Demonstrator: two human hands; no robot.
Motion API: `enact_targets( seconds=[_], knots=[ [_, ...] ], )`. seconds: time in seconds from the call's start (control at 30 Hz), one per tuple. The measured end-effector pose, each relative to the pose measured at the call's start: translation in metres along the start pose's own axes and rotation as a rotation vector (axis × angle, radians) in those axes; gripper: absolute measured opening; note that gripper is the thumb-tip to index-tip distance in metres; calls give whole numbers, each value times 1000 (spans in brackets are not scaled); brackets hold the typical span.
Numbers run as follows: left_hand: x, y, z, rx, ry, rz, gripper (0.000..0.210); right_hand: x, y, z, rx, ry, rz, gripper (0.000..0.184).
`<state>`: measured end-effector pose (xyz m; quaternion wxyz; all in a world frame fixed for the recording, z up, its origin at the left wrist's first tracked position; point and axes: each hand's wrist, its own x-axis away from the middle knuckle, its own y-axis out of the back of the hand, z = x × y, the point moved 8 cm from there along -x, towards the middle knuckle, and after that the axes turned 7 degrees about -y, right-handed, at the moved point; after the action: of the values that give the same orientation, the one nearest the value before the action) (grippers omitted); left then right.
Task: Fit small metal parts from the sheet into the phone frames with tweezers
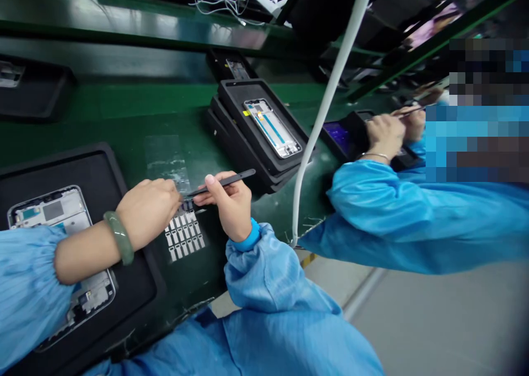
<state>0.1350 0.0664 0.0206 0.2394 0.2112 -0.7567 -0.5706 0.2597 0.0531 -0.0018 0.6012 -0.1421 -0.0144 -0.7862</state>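
My right hand (pixel 231 204) grips black tweezers (pixel 231 180) between thumb and fingers, their tip pointing left toward my left hand (pixel 149 209). The left hand is closed, its fingertips turned away beside the tweezers' tip; whatever they pinch is hidden. Just below both hands, a sheet of small silvery stickers (pixel 184 235) in rows lies on the green bench. Under my left forearm, a phone frame (pixel 71 213) rests in a black tray (pixel 138 296), partly covered by the sleeve. A clear plastic film (pixel 162 151) lies beyond the hands.
Stacked black trays (pixel 252 150) hold another phone frame (pixel 273 128) at the back. A white cable (pixel 320 117) hangs down right of them. Farther right, a co-worker's hands (pixel 386 133) work over a tray. Another black tray (pixel 37 100) sits back left.
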Motion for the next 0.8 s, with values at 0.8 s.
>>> enact_targets(
  seconds=[0.8],
  knots=[
    [0,13,-9,-99,-7,-180,17,-4,-10,0,-14,-114,21,33]
  ],
)
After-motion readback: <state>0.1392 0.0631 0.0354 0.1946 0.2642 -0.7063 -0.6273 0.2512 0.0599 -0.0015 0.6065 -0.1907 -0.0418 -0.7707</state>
